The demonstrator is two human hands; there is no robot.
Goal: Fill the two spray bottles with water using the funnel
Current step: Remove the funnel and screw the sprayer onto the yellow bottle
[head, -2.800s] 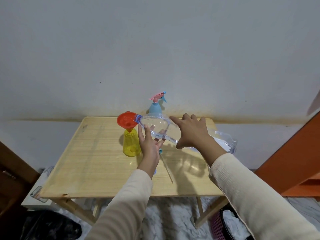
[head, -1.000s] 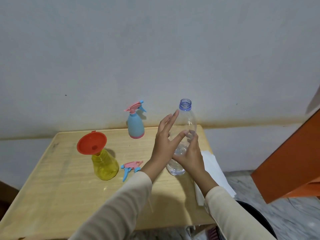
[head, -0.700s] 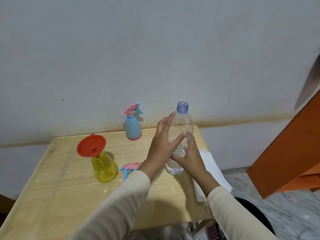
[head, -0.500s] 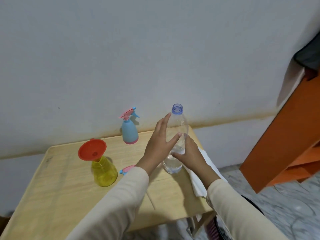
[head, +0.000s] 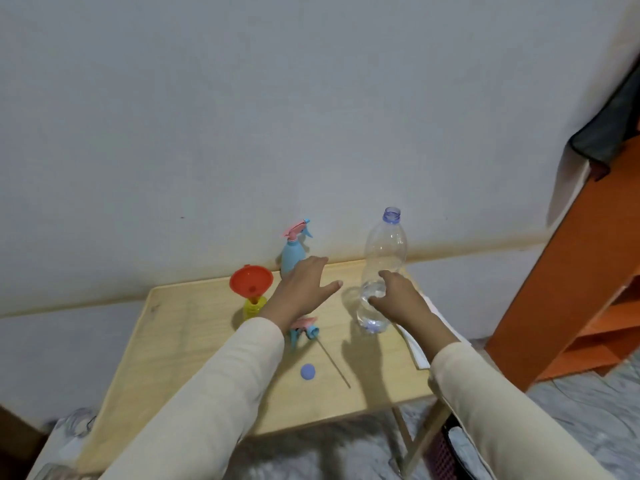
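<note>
- Right now my left hand (head: 301,289) hangs over the light wooden table (head: 173,341) at frame centre, fingers straight and spread, holding nothing.
- My right hand (head: 398,299) sits against the lower right side of the clear plastic water bottle with the blue neck ring (head: 382,258). Thumb and forefinger curve toward its wall, but I cannot tell whether they clasp it or merely touch.
- That bottle stands upright and uncapped, a little water in its base, near the table's right rear corner.
- Its round blue cap (head: 307,371) lies flat on the wood, lower centre.
- The orange-red plastic funnel (head: 251,280) sits in the neck of the yellow translucent spray bottle (head: 254,306), just left of my left wrist.
- The pale blue spray bottle with a pink and blue trigger head (head: 292,258) stands at the back edge by the wall, partly behind my left fingers.
- A loose pink and blue trigger head with its thin dip tube (head: 304,329) lies between my forearms.
- A white folded cloth (head: 415,348) overhangs the table's right edge.
- The widest bare wood is on the table's left side; orange furniture (head: 571,289) stands near its right side.
</note>
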